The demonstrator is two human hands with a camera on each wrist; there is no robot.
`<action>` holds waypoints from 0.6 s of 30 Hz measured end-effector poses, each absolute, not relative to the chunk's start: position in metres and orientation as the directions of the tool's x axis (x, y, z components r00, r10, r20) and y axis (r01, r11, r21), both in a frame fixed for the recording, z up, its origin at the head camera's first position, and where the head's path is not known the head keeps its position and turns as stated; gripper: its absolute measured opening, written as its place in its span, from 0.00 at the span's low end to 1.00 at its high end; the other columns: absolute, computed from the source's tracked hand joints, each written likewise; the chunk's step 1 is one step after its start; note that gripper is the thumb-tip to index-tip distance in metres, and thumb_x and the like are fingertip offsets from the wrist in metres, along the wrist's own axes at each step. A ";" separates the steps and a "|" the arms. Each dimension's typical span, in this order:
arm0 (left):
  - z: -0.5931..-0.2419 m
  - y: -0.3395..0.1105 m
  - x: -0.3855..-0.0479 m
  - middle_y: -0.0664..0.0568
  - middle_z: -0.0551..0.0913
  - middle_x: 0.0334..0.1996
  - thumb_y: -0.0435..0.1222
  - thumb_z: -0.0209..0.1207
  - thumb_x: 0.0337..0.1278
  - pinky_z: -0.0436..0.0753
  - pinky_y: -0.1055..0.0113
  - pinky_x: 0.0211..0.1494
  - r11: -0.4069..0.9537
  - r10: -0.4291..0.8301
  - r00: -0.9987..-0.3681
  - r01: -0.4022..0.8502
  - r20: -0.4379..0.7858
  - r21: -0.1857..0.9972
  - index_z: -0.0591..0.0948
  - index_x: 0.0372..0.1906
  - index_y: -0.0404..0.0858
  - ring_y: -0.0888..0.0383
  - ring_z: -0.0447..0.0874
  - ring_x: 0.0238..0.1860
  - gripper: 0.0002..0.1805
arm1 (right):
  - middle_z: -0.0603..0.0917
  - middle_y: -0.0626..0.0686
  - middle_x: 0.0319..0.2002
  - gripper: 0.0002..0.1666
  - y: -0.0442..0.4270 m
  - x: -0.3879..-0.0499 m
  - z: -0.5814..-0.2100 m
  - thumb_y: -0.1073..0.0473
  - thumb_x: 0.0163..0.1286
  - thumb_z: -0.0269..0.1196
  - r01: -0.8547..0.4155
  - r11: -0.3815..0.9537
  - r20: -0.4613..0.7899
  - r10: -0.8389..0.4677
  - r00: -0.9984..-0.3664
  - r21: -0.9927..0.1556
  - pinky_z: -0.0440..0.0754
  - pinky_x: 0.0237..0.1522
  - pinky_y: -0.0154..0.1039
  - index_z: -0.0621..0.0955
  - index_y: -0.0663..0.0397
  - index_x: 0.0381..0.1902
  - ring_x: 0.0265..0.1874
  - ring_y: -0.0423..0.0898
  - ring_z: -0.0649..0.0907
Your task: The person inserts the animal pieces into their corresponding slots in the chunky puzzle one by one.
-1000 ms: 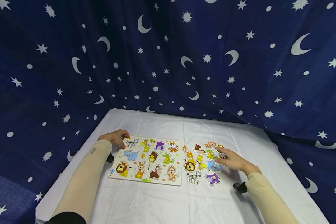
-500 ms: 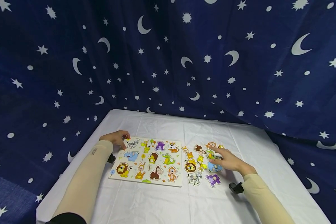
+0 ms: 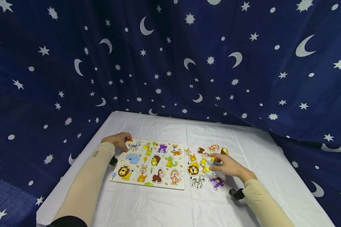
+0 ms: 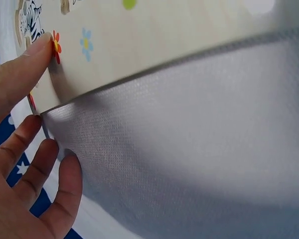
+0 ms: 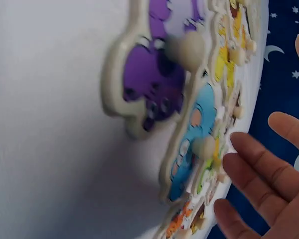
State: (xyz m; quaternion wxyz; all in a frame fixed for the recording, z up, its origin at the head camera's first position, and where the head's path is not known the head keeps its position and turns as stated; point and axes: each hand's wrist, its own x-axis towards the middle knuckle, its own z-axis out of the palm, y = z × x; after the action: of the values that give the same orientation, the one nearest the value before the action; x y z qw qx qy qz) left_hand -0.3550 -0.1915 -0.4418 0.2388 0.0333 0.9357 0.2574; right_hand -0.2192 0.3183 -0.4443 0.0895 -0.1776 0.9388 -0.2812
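While the right grip [image 3: 228, 165] hovers with fingers spread, nothing held, over the cluster of flat wooden animal pieces [image 3: 204, 167], a sloppy reach could knock neighbours out of place; they're packed close. Light-blue elephant-shaped wooden piece [image 5: 202, 109] sits partly under that grip, purple hippo-shaped wooden piece [image 3: 216, 183] just on the near side. Round wooden knobs [image 5: 204, 148] are small, so fingertips could slip off and drop a piece. Some pieces are covered, easy to bump unseen. Cream rectangular wooden animal board [image 3: 162, 163] lies flat, left of the cluster, on the white cloth-covered tabletop [image 3: 159, 208]. Left grip [image 3: 116, 141] relaxed at its far left corner, thumb on top; contact looks light, so a hard push could skid the board or ruck the cloth.
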 end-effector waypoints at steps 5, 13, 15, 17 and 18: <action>-0.443 -0.191 -0.355 0.46 0.75 0.52 0.32 0.77 0.41 0.68 0.52 0.59 0.867 0.185 -0.890 -0.051 -0.416 0.495 0.77 0.49 0.44 0.48 0.69 0.53 0.27 | 0.84 0.51 0.37 0.35 0.314 -0.220 -0.448 0.49 0.60 0.72 -0.330 0.770 -0.037 -0.416 -0.909 -0.546 0.78 0.40 0.38 0.79 0.64 0.59 0.38 0.44 0.80; -0.444 -0.191 -0.355 0.47 0.75 0.49 0.31 0.77 0.42 0.68 0.54 0.56 0.862 0.182 -0.890 -0.061 -0.418 0.504 0.77 0.48 0.44 0.49 0.69 0.51 0.27 | 0.82 0.48 0.28 0.22 0.303 -0.215 -0.450 0.56 0.58 0.74 -0.348 0.690 -0.039 -0.478 -0.878 -0.635 0.77 0.31 0.32 0.82 0.64 0.44 0.27 0.36 0.77; -0.444 -0.191 -0.354 0.47 0.75 0.49 0.31 0.76 0.42 0.67 0.54 0.56 0.857 0.186 -0.891 -0.059 -0.414 0.511 0.77 0.48 0.44 0.49 0.69 0.51 0.27 | 0.81 0.47 0.26 0.19 0.300 -0.213 -0.450 0.56 0.58 0.74 -0.339 0.688 -0.063 -0.488 -0.870 -0.642 0.76 0.30 0.32 0.82 0.63 0.42 0.25 0.35 0.77; -0.444 -0.191 -0.354 0.46 0.75 0.49 0.30 0.76 0.42 0.67 0.53 0.57 0.854 0.192 -0.892 -0.055 -0.410 0.517 0.77 0.48 0.43 0.48 0.69 0.51 0.27 | 0.81 0.47 0.25 0.18 0.297 -0.212 -0.450 0.56 0.58 0.74 -0.330 0.690 -0.084 -0.493 -0.866 -0.644 0.76 0.29 0.32 0.83 0.61 0.41 0.23 0.35 0.77; -0.444 -0.191 -0.354 0.46 0.75 0.49 0.30 0.76 0.42 0.67 0.53 0.58 0.852 0.193 -0.892 -0.055 -0.409 0.521 0.77 0.48 0.43 0.48 0.69 0.52 0.27 | 0.81 0.47 0.25 0.17 0.296 -0.212 -0.450 0.56 0.58 0.74 -0.325 0.690 -0.097 -0.497 -0.863 -0.647 0.76 0.28 0.32 0.83 0.61 0.41 0.23 0.34 0.77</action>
State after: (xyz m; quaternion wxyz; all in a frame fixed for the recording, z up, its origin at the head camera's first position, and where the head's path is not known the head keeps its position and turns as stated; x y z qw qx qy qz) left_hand -0.3542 -0.1907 -0.4439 0.2293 0.0368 0.9344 0.2700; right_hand -0.2119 0.2956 -0.4504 0.1333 -0.2258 0.9096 -0.3225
